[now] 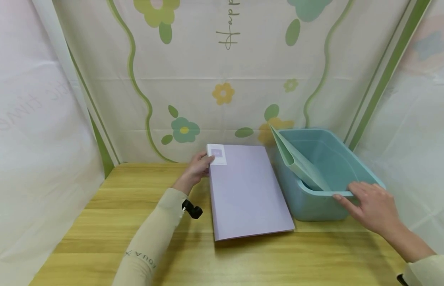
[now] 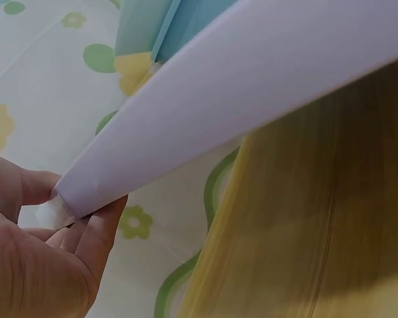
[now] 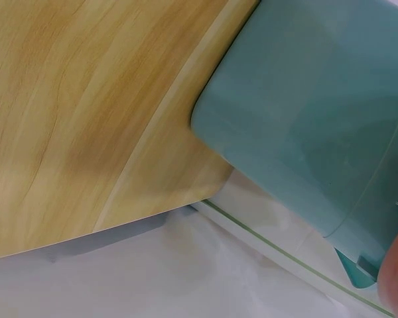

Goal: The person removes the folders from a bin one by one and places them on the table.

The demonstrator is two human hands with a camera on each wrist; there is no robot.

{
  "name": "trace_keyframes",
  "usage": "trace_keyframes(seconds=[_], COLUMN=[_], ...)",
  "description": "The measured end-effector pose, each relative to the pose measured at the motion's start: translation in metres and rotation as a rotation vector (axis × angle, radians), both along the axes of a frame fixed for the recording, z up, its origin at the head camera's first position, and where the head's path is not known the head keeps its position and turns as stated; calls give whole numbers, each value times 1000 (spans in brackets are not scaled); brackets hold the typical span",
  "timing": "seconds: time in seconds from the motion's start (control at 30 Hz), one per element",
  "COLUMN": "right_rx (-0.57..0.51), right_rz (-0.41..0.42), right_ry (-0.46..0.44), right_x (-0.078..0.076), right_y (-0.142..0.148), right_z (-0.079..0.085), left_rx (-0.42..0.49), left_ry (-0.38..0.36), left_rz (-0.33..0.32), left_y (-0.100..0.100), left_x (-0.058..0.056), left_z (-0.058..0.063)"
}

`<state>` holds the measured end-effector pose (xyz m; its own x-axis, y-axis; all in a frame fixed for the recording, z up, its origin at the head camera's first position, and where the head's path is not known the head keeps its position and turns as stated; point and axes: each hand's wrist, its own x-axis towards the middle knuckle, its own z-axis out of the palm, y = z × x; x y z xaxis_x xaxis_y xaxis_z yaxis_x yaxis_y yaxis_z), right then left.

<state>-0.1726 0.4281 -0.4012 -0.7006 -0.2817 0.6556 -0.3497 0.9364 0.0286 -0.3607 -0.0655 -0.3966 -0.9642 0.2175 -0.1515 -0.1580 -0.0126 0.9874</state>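
Observation:
A lilac file folder (image 1: 248, 190) is tilted above the table in the middle of the head view. My left hand (image 1: 198, 169) grips its upper left edge, thumb on the front near a white label; in the left wrist view the left hand (image 2: 50, 245) pinches the end of the folder's spine (image 2: 166, 126). To the right stands a teal plastic bin (image 1: 320, 206). A pale green folder (image 1: 300, 163) leans inside it, its top sticking out over the left rim. My right hand (image 1: 375, 204) holds the bin's near right rim, fingers curled over it.
The wooden table (image 1: 136, 206) runs under everything. Behind it hangs a flowered cloth (image 1: 222, 67), with white cloth sides (image 1: 35, 159) to the left and right. The bin stands close to the back and right cloths. A small black clip (image 1: 192, 209) is on the left sleeve.

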Motion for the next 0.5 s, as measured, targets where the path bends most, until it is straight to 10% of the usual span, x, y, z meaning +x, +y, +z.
trace_keyframes(seconds=[0.5], right_rx=[3], right_rz=[4], right_ry=[6], right_x=[0], right_y=[0], right_z=[0], left_rx=[-39], left_ry=[-9], left_rz=[19], left_y=[14], left_x=[-5], left_z=[-11])
